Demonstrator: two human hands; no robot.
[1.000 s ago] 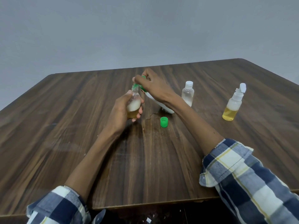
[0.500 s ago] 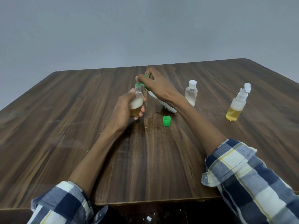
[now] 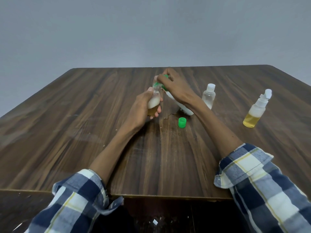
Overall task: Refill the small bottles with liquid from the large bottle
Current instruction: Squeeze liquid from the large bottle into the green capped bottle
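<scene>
My left hand (image 3: 140, 109) grips a small clear bottle (image 3: 154, 102) with amber liquid at the bottom and white foam above it. My right hand (image 3: 174, 86) holds the neck of the large white bottle (image 3: 182, 108), which is tilted. Its green spout (image 3: 157, 84) sits at the small bottle's mouth. The large bottle's base is low, near the table behind my right forearm, and most of its body is hidden. A loose green cap (image 3: 182, 122) lies on the wooden table (image 3: 84, 115) just in front of it.
A small clear bottle with a white cap (image 3: 208, 96) stands right of my hands. Farther right stands a spray bottle (image 3: 255, 111) partly filled with amber liquid. A wet patch (image 3: 168, 116) lies beside the green cap. The table's near edge runs under my sleeves.
Both hands keep their grip and the spout stays at the small bottle's mouth. The whole scene has shifted slightly in the view as my head moved.
</scene>
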